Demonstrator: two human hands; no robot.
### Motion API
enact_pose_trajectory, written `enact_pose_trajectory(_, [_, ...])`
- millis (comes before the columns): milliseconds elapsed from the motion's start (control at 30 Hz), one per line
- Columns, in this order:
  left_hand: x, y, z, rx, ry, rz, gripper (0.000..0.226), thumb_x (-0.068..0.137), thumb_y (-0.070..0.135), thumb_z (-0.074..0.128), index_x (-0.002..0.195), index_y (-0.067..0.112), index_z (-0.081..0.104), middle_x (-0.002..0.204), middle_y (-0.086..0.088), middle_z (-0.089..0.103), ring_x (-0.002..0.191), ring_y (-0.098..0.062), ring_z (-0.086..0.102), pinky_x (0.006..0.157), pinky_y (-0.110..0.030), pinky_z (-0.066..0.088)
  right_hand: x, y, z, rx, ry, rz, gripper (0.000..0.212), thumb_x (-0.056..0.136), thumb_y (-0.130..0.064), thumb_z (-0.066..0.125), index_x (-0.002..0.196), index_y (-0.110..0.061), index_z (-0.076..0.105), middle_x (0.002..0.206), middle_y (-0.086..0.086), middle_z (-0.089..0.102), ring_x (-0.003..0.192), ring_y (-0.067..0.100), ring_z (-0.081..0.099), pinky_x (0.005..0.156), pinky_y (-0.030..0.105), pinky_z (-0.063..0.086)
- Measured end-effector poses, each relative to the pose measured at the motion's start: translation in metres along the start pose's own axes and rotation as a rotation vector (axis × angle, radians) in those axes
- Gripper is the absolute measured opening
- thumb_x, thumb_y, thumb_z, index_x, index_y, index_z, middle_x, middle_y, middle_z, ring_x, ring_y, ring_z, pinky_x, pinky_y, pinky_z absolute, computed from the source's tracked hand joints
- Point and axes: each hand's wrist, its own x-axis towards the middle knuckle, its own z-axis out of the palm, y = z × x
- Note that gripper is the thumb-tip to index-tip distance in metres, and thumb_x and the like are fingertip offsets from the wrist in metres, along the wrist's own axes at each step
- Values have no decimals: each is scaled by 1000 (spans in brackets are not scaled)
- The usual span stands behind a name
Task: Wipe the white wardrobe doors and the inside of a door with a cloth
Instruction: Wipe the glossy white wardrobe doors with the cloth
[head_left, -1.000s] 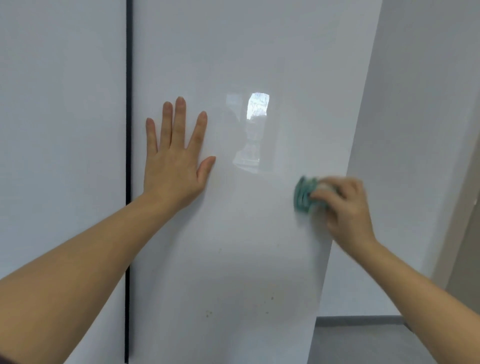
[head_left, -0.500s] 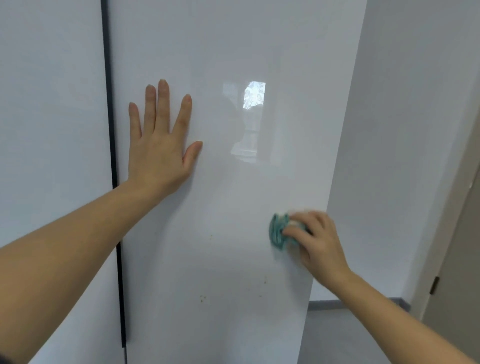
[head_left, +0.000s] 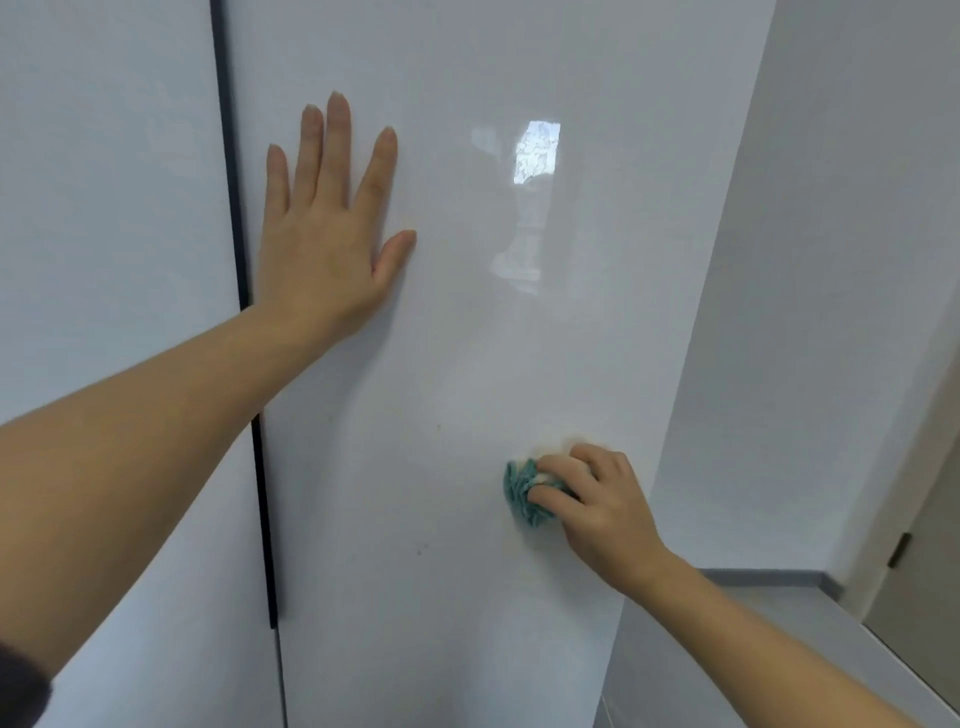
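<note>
A glossy white wardrobe door (head_left: 467, 338) fills the middle of the view, with a second white door (head_left: 104, 234) to its left across a dark vertical gap (head_left: 236, 260). My left hand (head_left: 327, 223) lies flat on the middle door near its left edge, fingers straight and spread upward. My right hand (head_left: 597, 499) grips a crumpled teal cloth (head_left: 524, 491) and holds it against the lower right part of the same door. A few small dark specks (head_left: 420, 552) show on the door below and left of the cloth.
To the right of the door's edge stands a plain white wall (head_left: 805, 312) with a grey skirting strip (head_left: 769, 577) at its foot. A beige door (head_left: 924, 545) with a dark hinge stands at the far right. Grey floor (head_left: 701, 649) lies below.
My right hand has carried the cloth down the door from mid height to the lower right. The left hand has stayed flat in the same spot on the door.
</note>
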Motion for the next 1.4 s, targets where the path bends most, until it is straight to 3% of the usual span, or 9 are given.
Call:
enact_pose_trajectory(233, [-2, -7, 2, 14, 17, 30, 65, 103, 47, 27, 157, 20, 2, 163, -17, -4, 151, -32, -4, 121, -51, 3, 108, 19, -23, 48, 231, 363, 29, 79, -4, 51, 92, -13, 74, 111, 3, 66, 97, 29, 47, 73, 38, 44])
enact_pose_trajectory(367, [-1, -12, 8, 22, 58, 40, 63, 103, 47, 24, 157, 22, 3, 163, -15, -2, 151, -30, -2, 121, -49, 3, 60, -26, 17, 3, 137, 178, 25, 96, -11, 51, 91, -18, 74, 110, 3, 67, 94, 30, 50, 74, 37, 43])
enact_pose_trajectory(467, [0, -16, 9, 30, 84, 64, 61, 103, 45, 21, 157, 23, 5, 164, -14, -1, 151, -28, 0, 121, -47, 5, 41, -44, 25, -11, 87, -46, 18, 92, -3, 59, 86, -16, 70, 111, -2, 59, 92, 30, 53, 68, 36, 43])
enact_pose_trajectory(533, [-1, -19, 8, 27, 92, 84, 59, 103, 44, 21, 157, 23, 8, 164, -13, 1, 151, -28, 2, 121, -47, 8, 62, -41, 16, -27, 86, -26, 18, 90, -5, 61, 85, -19, 71, 112, -3, 63, 92, 30, 54, 70, 35, 41])
enact_pose_trajectory(733, [-1, -43, -4, 27, 63, 236, 56, 103, 38, 20, 156, 22, 16, 164, -11, 9, 151, -26, 10, 120, -46, 13, 165, -29, -6, 20, 272, 344, 28, 72, 3, 58, 88, -14, 72, 106, 2, 67, 90, 29, 47, 66, 39, 42])
enact_pose_trajectory(833, [-18, -68, -6, 59, 52, 276, 57, 101, 32, 25, 155, 15, 18, 163, -14, 8, 151, -27, 8, 121, -51, 6, 125, -62, 20, -21, 193, 238, 18, 80, -5, 60, 89, -15, 72, 108, 6, 68, 88, 32, 53, 68, 40, 46])
enact_pose_trajectory(967, [-54, -95, 4, 1, 41, 105, 66, 97, 28, 30, 156, 8, 7, 163, -18, -2, 151, -29, -3, 121, -53, 1, 63, -98, 44, 1, 56, -5, 17, 92, -6, 59, 87, -18, 70, 114, -2, 58, 93, 27, 51, 67, 37, 44])
enact_pose_trajectory(1233, [-61, -103, 24, -146, 142, 98, 68, 96, 28, 30, 155, 3, 6, 163, -12, 7, 151, -26, 2, 122, -49, -1, 180, -75, 17, 24, 235, 317, 26, 75, -2, 53, 88, -14, 72, 108, 1, 66, 90, 28, 49, 67, 39, 42])
enact_pose_trajectory(1400, [-61, -105, 27, -155, 192, 120, 66, 97, 27, 32, 154, 2, 10, 162, -11, 13, 151, -27, 7, 122, -48, 0, 115, -119, 50, 2, 67, 19, 21, 93, -5, 55, 88, -17, 71, 110, 0, 67, 90, 28, 51, 68, 37, 43])
